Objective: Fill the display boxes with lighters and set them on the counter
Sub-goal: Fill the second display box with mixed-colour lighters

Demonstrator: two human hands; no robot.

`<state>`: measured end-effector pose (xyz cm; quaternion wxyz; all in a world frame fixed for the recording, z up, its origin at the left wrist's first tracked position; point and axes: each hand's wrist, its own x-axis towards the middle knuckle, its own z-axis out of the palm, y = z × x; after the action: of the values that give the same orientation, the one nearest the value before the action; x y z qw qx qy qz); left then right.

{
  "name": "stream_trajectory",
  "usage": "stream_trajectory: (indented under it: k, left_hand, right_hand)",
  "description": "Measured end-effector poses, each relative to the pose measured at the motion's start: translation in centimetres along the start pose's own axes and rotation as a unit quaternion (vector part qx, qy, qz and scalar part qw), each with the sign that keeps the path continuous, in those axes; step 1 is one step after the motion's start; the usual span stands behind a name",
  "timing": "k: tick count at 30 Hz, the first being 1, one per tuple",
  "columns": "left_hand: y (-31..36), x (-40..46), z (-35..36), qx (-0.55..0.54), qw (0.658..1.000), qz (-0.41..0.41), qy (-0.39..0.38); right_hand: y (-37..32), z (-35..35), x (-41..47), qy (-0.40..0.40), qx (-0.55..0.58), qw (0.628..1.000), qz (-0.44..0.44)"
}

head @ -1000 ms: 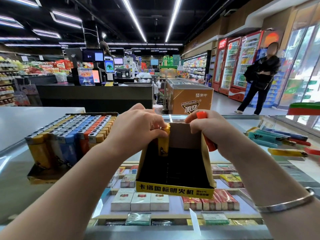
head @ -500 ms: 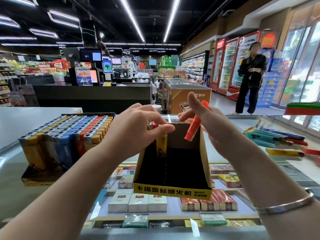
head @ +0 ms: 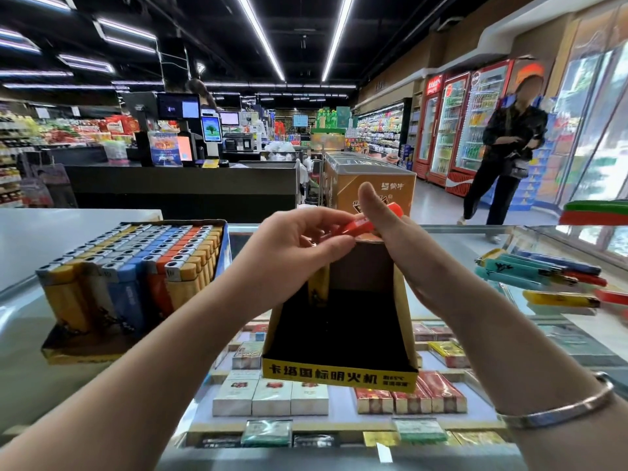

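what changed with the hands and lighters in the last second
The right hand brought the orange lighter from the box's right side up over its back wall, now lying sideways, and the left hand left the yellow lighter to pinch its end. The box, full box and loose lighters stayed.

— What is the person wearing on the arms?

— Nothing by way of sleeves; both forearms are bare right down to the lower edge of the view.

— Any jewellery?

— One piece: a thin silver bangle (head: 557,404) around the right wrist, smooth and plain, catching a bluish shine from the ceiling lights.

— And the left wrist?

— Bare, like the left hand (head: 295,248).

— Rings, then, or gloves?

— None that show on the right hand (head: 399,248) either; the fingers (head: 314,229) are uncovered and slim, and the nails appear short and unpainted, though they are too small to judge closely
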<state>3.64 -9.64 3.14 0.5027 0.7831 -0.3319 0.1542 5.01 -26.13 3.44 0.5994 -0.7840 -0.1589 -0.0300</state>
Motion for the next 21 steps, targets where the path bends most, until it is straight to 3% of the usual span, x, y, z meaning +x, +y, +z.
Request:
stream_trajectory:
  k: [12, 16, 21]
  left_hand:
    - [0.2, 0.4, -1.3, -0.022, 0.988, 0.051, 0.142]
    - [0.1, 0.4, -2.0, -0.046, 0.987, 0.040, 0.146]
    - [-0.3, 0.4, -2.1, 0.036, 0.995, 0.010, 0.095]
  right_hand:
    - [0.7, -0.4, 0.4, 0.062, -0.038, 0.997, 0.002]
    - [1.3, -0.3, 0.4, 0.041, -0.110, 0.993, 0.019]
    - [1.8, -0.7, 0.7, 0.028, -0.114, 0.993, 0.023]
